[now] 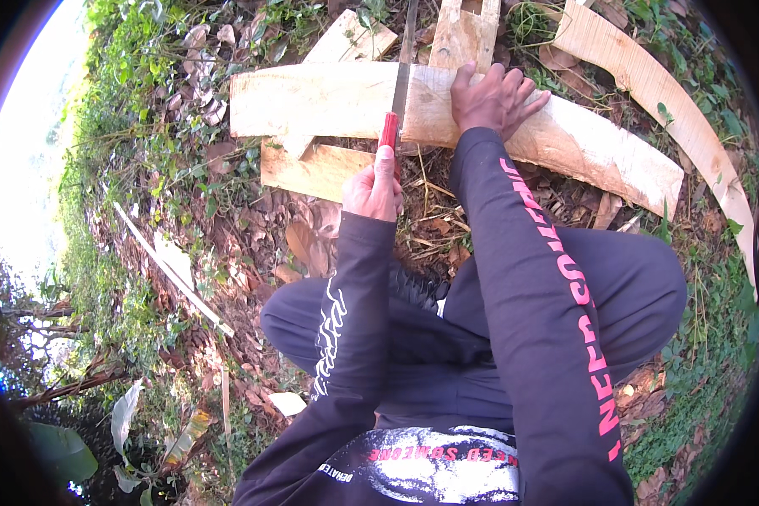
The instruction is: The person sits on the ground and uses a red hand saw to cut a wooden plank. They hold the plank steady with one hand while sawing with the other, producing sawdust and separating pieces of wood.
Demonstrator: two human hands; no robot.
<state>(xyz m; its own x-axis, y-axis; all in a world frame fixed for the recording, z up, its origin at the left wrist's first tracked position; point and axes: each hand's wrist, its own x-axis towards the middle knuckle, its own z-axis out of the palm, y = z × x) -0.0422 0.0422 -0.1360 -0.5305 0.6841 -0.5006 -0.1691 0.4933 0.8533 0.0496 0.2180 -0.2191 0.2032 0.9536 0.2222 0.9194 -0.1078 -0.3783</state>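
My left hand [372, 191] is closed round the red handle of a handsaw [403, 85]. The saw's long narrow blade runs away from me across a pale, slightly curved wooden plank [312, 99]. How deep the blade sits in the wood, I cannot tell. To the right of the blade, my right hand [497, 99] presses down on the plank with its fingers spread. Under the plank, shorter boards stick out: one on the near side [312, 170], one on the far left [354, 38] and one on the far side [464, 38].
A long curved slab of wood [675, 105] lies at the right. Dry leaves [308, 240] and green plants [118, 152] cover the ground. A thin pale stick [173, 274] lies to the left. My bent legs [632, 282] are close below the plank.
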